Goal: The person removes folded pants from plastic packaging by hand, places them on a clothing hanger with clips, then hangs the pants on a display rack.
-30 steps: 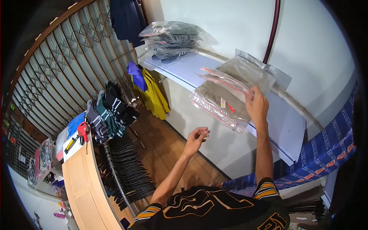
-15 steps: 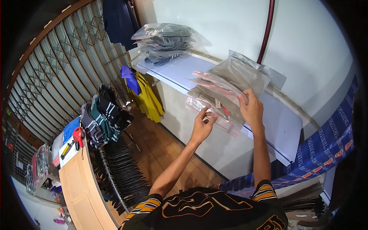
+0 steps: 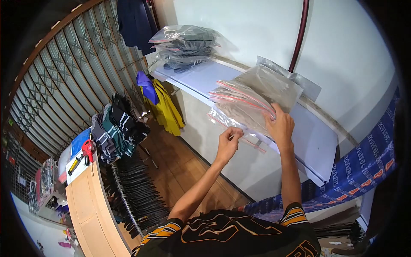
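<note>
Several clear zip bags (image 3: 257, 90) with red seal lines and grey-brown folded garments inside lie stacked on the white shelf. My right hand (image 3: 280, 127) grips the near right edges of the upper bags, thumb and fingers closed on the layered openings. At the front, the clear lower bag edge (image 3: 217, 120) hangs out over the shelf's lip. My left hand (image 3: 229, 143) is closed in a pinch on this loose transparent plastic. The garment in the lowest bag is mostly covered by the upper ones.
Another pile of bagged dark garments (image 3: 184, 47) stands on the shelf (image 3: 197, 79) at the far left. Purple and yellow clothes (image 3: 165, 107) hang beside it. A hanger rail (image 3: 124, 197) and wooden counter (image 3: 87, 214) are left; blue printed sheeting (image 3: 355, 171) is right.
The upper bags have come down over the lower one, covering the tag and red strip that showed before. My left hand has shifted slightly right and down along the plastic.
</note>
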{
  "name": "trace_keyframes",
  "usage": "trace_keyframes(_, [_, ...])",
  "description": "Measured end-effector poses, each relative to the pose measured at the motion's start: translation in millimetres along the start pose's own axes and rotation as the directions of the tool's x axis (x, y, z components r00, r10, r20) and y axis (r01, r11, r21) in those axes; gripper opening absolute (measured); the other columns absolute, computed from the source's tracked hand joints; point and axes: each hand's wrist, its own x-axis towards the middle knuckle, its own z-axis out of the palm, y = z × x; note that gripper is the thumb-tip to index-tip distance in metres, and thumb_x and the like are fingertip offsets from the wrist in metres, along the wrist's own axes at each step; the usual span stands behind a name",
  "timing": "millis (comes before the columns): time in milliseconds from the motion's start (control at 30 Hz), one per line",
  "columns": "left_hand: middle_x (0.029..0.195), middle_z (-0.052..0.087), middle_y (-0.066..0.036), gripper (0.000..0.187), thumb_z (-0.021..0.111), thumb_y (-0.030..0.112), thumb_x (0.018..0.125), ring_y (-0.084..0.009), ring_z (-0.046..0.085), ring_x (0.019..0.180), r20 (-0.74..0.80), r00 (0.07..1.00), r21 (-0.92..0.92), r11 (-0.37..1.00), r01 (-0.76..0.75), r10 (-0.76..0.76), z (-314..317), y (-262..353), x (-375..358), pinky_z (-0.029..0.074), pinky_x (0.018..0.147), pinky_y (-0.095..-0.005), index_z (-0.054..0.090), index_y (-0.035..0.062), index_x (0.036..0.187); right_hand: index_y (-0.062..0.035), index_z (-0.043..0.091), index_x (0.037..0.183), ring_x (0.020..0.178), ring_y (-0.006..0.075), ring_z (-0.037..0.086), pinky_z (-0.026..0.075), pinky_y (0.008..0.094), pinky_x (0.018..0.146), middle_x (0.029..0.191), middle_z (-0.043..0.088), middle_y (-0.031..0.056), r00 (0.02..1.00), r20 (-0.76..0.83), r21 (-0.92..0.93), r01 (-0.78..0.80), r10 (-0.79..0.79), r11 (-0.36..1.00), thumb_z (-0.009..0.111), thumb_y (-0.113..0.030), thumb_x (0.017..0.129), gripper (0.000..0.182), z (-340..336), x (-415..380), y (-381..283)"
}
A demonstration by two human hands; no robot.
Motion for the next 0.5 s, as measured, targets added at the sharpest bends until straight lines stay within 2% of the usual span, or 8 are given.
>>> trace_keyframes(67, [0.076, 0.062, -0.002, 0.017, 0.059, 0.014, 0.093, -0.0066, 0.048, 0.051, -0.086, 0.993, -0.036, 0.996, 0.075, -0.078, -1.9, -6.8, -9.0, 0.042, 0.048, -0.0239, 0.065, -0.0008, 0.099, -0.0068, 0.065, 0.107, 0.074, 0.0410, 0.066, 0.050, 0.0477, 0.066, 0.074, 0.068, 0.0199, 0.999, -0.035, 0.002, 0.004, -0.004, 1.000, 0.074, -0.037, 0.081, 0.041, 0.0, 3.3, 1.6])
trace_keyframes(133, [0.082, 0.064, -0.004, 0.022, 0.063, 0.019, 0.093, -0.0074, 0.052, 0.056, -0.053, 0.993, -0.043, 0.994, 0.099, -0.101, -2.5, -6.7, -11.5, 0.046, 0.050, -0.0228, 0.064, -0.0001, 0.103, -0.0064, 0.068, 0.099, 0.076, 0.0391, 0.067, 0.052, 0.0458, 0.068, 0.078, 0.070, 0.0192, 0.999, -0.001, 0.032, -0.033, 0.033, 0.999, 0.077, -0.049, 0.075, 0.049, -1.5, 5.7, 2.4])
trace_keyframes(167, [0.086, 0.064, -0.004, 0.025, 0.063, 0.023, 0.094, -0.0081, 0.054, 0.061, -0.065, 0.993, -0.126, 0.988, 0.091, -0.099, 1.9, 4.3, -13.2, 0.047, 0.053, -0.0219, 0.063, 0.0001, 0.104, -0.0064, 0.068, 0.099, 0.076, 0.0391, 0.067, 0.052, 0.0458, 0.068, 0.078, 0.070, 0.0192, 0.999, 0.001, 0.031, -0.033, 0.033, 0.999, 0.077, -0.049, 0.075, 0.049, -1.9, 5.9, 2.6])
trace_keyframes(233, [0.089, 0.064, -0.005, 0.029, 0.064, 0.026, 0.094, -0.0087, 0.057, 0.066, -0.077, 0.992, -0.210, 0.974, 0.081, -0.100, 7.1, 19.2, -10.1, 0.049, 0.056, -0.0209, 0.062, 0.0002, 0.106, -0.0050, 0.070, 0.096, 0.079, 0.0363, 0.069, 0.053, 0.0433, 0.071, 0.083, 0.071, 0.0181, 0.996, 0.082, 0.068, -0.043, 0.038, 0.997, 0.080, -0.059, 0.066, 0.063, -3.3, 6.5, 3.1])
trace_keyframes(300, [0.095, 0.062, -0.008, 0.039, 0.064, 0.032, 0.094, -0.0126, 0.060, 0.077, -0.058, 0.987, -0.313, 0.942, 0.124, -0.149, 8.8, 29.8, 0.1, 0.056, 0.064, -0.0239, 0.058, -0.0017, 0.111, -0.0042, 0.070, 0.097, 0.081, 0.0350, 0.069, 0.054, 0.0425, 0.072, 0.085, 0.072, 0.0178, 0.991, 0.123, 0.069, -0.056, 0.047, 0.996, 0.082, -0.060, 0.063, 0.066, -3.3, 7.6, 3.3])
trace_keyframes(400, [0.094, 0.060, -0.011, 0.046, 0.065, 0.033, 0.093, -0.0164, 0.062, 0.083, 0.014, 0.986, -0.279, 0.947, 0.161, -0.164, 3.4, 15.7, 26.9, 0.060, 0.072, -0.0303, 0.054, -0.0062, 0.113, -0.0031, 0.070, 0.098, 0.083, 0.0339, 0.070, 0.054, 0.0419, 0.074, 0.088, 0.072, 0.0174, 0.977, 0.201, 0.073, -0.086, 0.070, 0.994, 0.084, -0.057, 0.060, 0.068, -6.1, 10.0, -0.7])
trace_keyframes(433, [0.091, 0.057, -0.013, 0.047, 0.066, 0.033, 0.092, -0.0184, 0.063, 0.084, -0.023, 0.982, -0.277, 0.945, 0.176, -0.190, 5.3, 12.9, 32.4, 0.062, 0.076, -0.0340, 0.054, -0.0095, 0.107, -0.0028, 0.070, 0.100, 0.084, 0.0341, 0.070, 0.054, 0.0422, 0.075, 0.089, 0.072, 0.0173, 0.967, 0.241, 0.074, -0.101, 0.081, 0.992, 0.085, -0.054, 0.060, 0.067, -7.5, 11.1, -2.3])
trace_keyframes(500, [0.090, 0.057, -0.013, 0.047, 0.068, 0.033, 0.091, -0.0176, 0.063, 0.080, -0.029, 0.982, -0.253, 0.951, 0.175, -0.188, 7.5, 12.2, 39.2, 0.062, 0.073, -0.0337, 0.054, -0.0097, 0.105, -0.0033, 0.069, 0.101, 0.084, 0.0346, 0.070, 0.054, 0.0426, 0.076, 0.089, 0.072, 0.0170, 0.968, 0.247, 0.055, -0.055, 0.040, 0.997, 0.085, -0.051, 0.059, 0.066, -4.2, 8.1, -3.3])
